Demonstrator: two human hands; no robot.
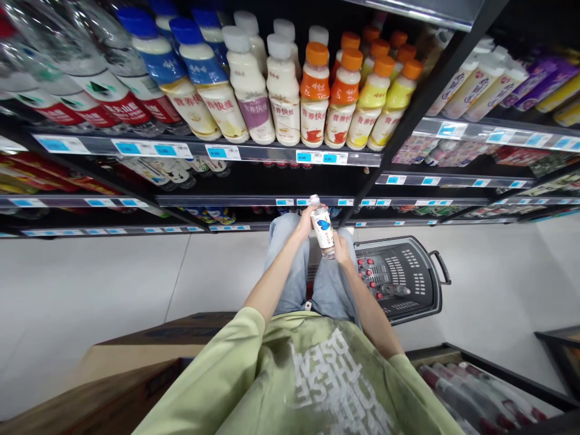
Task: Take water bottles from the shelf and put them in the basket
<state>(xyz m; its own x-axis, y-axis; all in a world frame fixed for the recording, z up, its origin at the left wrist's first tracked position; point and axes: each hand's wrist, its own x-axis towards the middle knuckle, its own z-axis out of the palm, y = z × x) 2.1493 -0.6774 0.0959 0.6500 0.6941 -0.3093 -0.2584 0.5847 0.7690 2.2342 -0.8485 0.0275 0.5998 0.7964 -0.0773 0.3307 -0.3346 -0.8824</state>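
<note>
I hold a small clear bottle with a white cap and a blue-and-white label in front of me, above my knees. My left hand is closed around its upper part near the cap. My right hand grips its lower end from below. The bottle stands roughly upright, tilted slightly. A dark plastic shopping basket sits on the floor just right of my legs, with several red-capped bottles lying in its left side.
Black shelves face me, the top one lined with milk-drink bottles with blue, white and orange caps. Water bottles fill the upper left. A cardboard box stands behind me at left, a rack of bottles at lower right.
</note>
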